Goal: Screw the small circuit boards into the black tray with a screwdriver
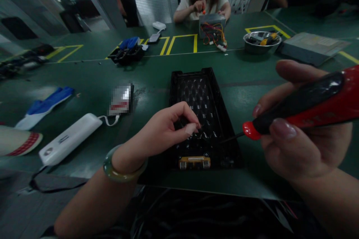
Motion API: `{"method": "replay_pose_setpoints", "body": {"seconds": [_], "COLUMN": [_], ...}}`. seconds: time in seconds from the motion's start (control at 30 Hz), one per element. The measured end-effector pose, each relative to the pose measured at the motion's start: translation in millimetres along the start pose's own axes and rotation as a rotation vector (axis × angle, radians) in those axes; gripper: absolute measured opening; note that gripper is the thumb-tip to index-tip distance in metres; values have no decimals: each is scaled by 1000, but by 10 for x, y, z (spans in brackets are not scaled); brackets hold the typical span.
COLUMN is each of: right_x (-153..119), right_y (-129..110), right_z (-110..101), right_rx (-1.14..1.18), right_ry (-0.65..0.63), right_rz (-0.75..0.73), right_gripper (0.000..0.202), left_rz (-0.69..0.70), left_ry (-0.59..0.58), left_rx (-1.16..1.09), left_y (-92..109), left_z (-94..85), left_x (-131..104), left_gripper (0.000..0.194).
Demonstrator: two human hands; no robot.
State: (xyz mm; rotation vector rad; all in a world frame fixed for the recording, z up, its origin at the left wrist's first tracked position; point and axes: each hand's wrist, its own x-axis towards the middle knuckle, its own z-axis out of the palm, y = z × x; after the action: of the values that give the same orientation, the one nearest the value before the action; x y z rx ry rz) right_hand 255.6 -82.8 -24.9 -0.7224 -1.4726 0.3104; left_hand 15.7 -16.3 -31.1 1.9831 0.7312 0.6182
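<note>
My right hand [297, 138] grips a red and black screwdriver [314, 101] by its thick handle. The thin shaft points left, its tip low over a black plastic panel [221, 101] with a raised rim and a bumpy patterned inside. Above the panel's near half, my left hand [179, 125] has thumb and forefinger pinched together; whatever lies between them is too small to make out. A small yellowish circuit board [195, 162] with metal connectors sits at the panel's near end, just below my left hand.
Leftward lie a white power bank [70, 140], cabled to a small device [121, 99], and a blue-and-white glove [46, 106]. Farther back are a black tray [126, 54], a steel bowl [259, 46] of tools and a flat grey case [311, 46]. Across the table a person handles a metal box [211, 22] with wires.
</note>
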Motion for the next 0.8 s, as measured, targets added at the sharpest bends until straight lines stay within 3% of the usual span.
{"method": "replay_pose_setpoints", "body": {"seconds": [0.2, 0.5, 0.67, 0.8], "right_x": [-17, 99, 138, 111], "right_y": [8, 139, 162, 82], "right_z": [10, 9, -93, -76], "right_rx": [-14, 29, -45, -80], "right_ry": [2, 140, 206, 160], "right_rz": [15, -4, -57, -47], "right_gripper": [47, 40, 47, 42], "left_rz": [-89, 45, 40, 35], "left_ry": [-58, -240, -251, -268], "left_rx": [-14, 137, 149, 152], "left_y": [33, 60, 70, 70], "left_z": [15, 36, 77, 86], "left_x": [50, 62, 55, 55], "left_gripper": [13, 23, 21, 21]}}
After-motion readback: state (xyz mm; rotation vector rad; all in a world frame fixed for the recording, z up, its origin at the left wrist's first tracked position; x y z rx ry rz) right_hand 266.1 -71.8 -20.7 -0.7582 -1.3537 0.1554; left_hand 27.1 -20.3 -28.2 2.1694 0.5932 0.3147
